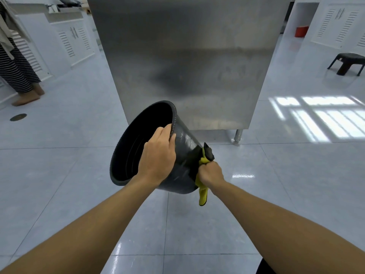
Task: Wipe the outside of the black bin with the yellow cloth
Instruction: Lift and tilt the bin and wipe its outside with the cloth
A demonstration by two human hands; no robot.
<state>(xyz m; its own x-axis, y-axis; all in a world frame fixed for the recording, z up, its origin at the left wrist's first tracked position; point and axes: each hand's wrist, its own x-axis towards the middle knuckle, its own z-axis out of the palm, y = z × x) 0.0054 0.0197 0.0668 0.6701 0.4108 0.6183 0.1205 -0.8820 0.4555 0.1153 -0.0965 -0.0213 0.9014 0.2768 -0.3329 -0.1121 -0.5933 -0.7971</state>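
Observation:
The black bin (183, 171) is lifted off the floor and tipped on its side, its open mouth facing left toward me. My left hand (158, 155) grips the rim, fingers curled over the edge. My right hand (211, 173) is closed around the yellow cloth (203, 194) and presses it against the bin's outer wall near the base. A yellow tail of the cloth hangs below my fist. A dark corner of the cloth sticks up above it.
A tall stainless steel cabinet (187, 56) on short legs stands right behind the bin. Glossy pale floor tiles (79, 194) lie all around. A person in striped trousers (17, 70) stands far left by white cupboards. A black stool (347, 63) sits far right.

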